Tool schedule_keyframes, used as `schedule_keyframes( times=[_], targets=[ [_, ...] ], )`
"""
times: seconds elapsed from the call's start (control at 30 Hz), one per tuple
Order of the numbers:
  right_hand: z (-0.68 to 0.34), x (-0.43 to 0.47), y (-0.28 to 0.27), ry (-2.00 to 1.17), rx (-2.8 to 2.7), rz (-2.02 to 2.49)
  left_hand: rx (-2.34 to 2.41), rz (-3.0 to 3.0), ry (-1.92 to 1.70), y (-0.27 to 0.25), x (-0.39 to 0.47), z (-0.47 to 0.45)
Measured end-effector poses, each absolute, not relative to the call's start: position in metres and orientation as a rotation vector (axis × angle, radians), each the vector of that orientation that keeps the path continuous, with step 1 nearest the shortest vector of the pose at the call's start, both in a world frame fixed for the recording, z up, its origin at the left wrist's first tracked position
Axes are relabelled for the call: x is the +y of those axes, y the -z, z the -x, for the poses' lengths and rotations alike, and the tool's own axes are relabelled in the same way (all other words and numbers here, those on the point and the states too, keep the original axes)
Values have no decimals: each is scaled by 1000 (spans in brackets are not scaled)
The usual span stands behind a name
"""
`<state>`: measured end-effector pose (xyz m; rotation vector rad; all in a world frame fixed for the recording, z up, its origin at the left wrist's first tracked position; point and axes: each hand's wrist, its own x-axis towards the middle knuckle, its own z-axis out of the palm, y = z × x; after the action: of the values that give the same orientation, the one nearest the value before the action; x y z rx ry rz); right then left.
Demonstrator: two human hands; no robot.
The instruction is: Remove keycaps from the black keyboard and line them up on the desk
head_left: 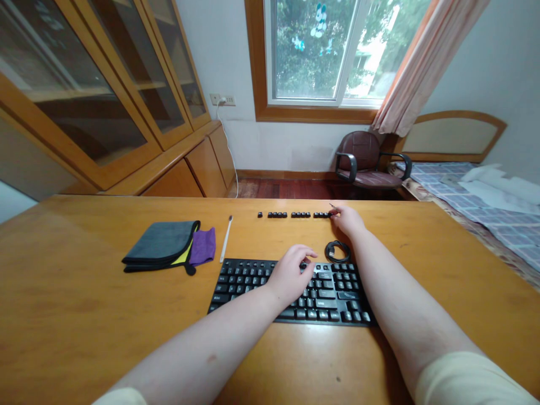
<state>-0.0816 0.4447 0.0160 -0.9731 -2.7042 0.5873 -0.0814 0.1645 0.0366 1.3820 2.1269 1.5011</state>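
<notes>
A black keyboard (324, 304) lies flat on the wooden desk. Small stubs without full caps show along its top edge. Over that top edge rests my left hand (291, 273), its fingers bent and apart, with nothing visible between them. Beyond the keyboard, loose black keycaps (301, 215) lie in a line of small groups. At the right end of this line is my right hand (346, 220), fingers pinched together at the last keycap. A thin dark tool tip (332, 206) sticks out of that pinch; the rest of it is hidden.
Between the keyboard and my right hand sits a coiled black cable (337, 252). To the left are a white toothbrush (226, 239), a folded grey cloth (162, 244) and a purple cloth (203, 246). The desk's (76, 315) far edge runs behind the keycaps.
</notes>
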Motion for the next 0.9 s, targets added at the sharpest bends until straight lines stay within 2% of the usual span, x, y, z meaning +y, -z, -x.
schedule_keyframes(
  times=[0.6, 0.9],
  targets=[
    [81, 442, -17, -561, -2648, 961, 2141, -1394, -1495, -38, 164, 81],
    [84, 433, -18, -500, -2671, 554, 2138, -1393, -1498, -37, 165, 81]
  ],
)
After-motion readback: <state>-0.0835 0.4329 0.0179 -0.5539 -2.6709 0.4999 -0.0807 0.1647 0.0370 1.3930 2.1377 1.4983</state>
